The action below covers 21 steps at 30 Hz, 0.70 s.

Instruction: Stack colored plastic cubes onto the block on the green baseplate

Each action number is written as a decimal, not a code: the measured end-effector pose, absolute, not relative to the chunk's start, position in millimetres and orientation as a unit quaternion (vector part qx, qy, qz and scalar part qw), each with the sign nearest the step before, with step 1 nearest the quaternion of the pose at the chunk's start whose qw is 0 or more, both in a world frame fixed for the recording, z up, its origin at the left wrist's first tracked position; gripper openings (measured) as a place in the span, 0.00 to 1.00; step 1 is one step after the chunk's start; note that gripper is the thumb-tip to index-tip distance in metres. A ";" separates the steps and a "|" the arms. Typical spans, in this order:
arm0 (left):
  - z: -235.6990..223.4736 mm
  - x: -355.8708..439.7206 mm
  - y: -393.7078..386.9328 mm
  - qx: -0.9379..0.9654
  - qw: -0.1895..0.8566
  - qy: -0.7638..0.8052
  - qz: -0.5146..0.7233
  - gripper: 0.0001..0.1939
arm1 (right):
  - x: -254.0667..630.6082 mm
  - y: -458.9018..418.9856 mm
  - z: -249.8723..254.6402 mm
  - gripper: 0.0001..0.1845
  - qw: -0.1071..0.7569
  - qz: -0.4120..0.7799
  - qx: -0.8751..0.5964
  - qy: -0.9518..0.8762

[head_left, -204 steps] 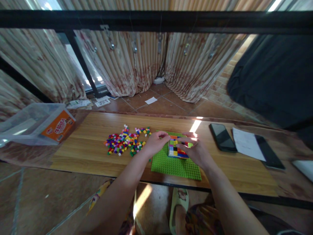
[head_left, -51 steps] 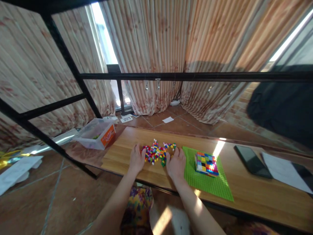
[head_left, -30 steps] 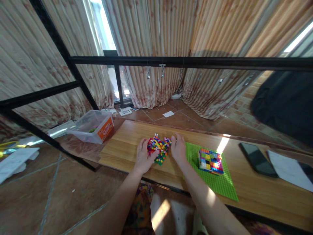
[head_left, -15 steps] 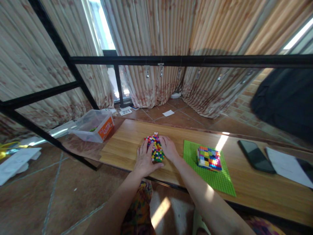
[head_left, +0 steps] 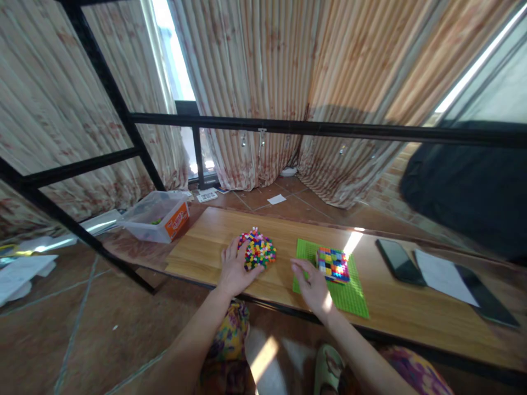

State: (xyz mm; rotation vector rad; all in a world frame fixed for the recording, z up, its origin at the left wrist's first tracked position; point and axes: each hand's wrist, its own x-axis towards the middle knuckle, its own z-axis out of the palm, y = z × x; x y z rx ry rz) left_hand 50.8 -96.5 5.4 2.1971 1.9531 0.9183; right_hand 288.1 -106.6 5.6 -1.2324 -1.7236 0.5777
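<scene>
A tight heap of small coloured bricks (head_left: pixel 258 249) lies on the wooden tabletop (head_left: pixel 206 241). My left hand (head_left: pixel 234 266) lies open on the table with its fingers against the heap's near left side. My right hand (head_left: pixel 312 282) hovers open over the near left corner of the green baseplate (head_left: pixel 349 293), fingers spread, holding nothing. A multicoloured block of joined bricks (head_left: pixel 332 264) stands on the baseplate just right of that hand's fingertips.
A clear plastic box with an orange label (head_left: pixel 158 218) sits off the table's left end. A black phone (head_left: pixel 399 261), a white paper (head_left: pixel 442 270) and another dark device (head_left: pixel 488 299) lie at the right. A black metal frame (head_left: pixel 288 127) crosses behind the table.
Both hands swept the scattered bricks into one tight heap. Since half a second ago my right hand left the heap and moved right to the baseplate; my left hand stays at the heap.
</scene>
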 end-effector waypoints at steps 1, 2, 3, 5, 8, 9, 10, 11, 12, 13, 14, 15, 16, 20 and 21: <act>8.1 51.6 -99.3 0.708 0.021 0.633 0.311 0.39 | 300.6 -116.7 3.7 0.17 0.449 0.217 -0.507 -0.704; 10.8 53.3 -103.2 0.704 0.011 0.631 0.325 0.38 | 313.5 -125.8 2.7 0.17 0.430 0.200 -0.510 -0.717; 13.3 55.8 -108.4 0.702 0.002 0.626 0.338 0.37 | 326.5 -133.5 2.5 0.16 0.406 0.176 -0.513 -0.735; 17.2 63.8 -123.6 0.705 -0.011 0.611 0.360 0.35 | 351.5 -145.1 4.7 0.15 0.334 0.133 -0.528 -0.769; 18.2 81.1 -157.8 0.716 -0.005 0.595 0.364 0.33 | 379.7 -154.4 10.1 0.15 0.224 0.089 -0.583 -0.776; 16.9 87.2 -170.7 0.716 0.002 0.597 0.361 0.32 | 385.3 -155.9 11.8 0.16 0.190 0.085 -0.599 -0.773; 14.8 93.0 -183.3 0.717 0.010 0.598 0.358 0.32 | 389.0 -157.0 13.2 0.16 0.159 0.087 -0.610 -0.772; 12.2 98.2 -194.9 0.716 0.020 0.599 0.357 0.31 | 390.8 -157.7 14.6 0.16 0.135 0.093 -0.615 -0.772; 9.3 102.7 -204.8 0.716 0.032 0.601 0.354 0.30 | 391.3 -158.2 15.8 0.17 0.119 0.099 -0.615 -0.773; 6.5 106.4 -212.7 0.718 0.046 0.600 0.349 0.29 | 390.8 -158.7 16.8 0.17 0.111 0.106 -0.612 -0.776; 4.1 109.2 -218.4 0.721 0.058 0.599 0.342 0.29 | 389.9 -159.1 17.7 0.17 0.109 0.111 -0.607 -0.779; 2.4 111.3 -222.1 0.726 0.068 0.599 0.332 0.28 | 388.9 -159.6 18.3 0.17 0.110 0.115 -0.603 -0.782; 1.4 112.5 -223.8 0.730 0.075 0.599 0.321 0.27 | 388.3 -160.0 18.5 0.17 0.113 0.117 -0.600 -0.783; 4.0 112.8 -222.0 0.730 0.080 0.611 0.295 0.24 | 389.0 -160.4 14.8 0.19 0.132 0.118 -0.583 -0.793; 5.2 112.3 -221.9 0.726 0.079 0.616 0.295 0.23 | 389.3 -159.9 13.2 0.20 0.137 0.117 -0.579 -0.795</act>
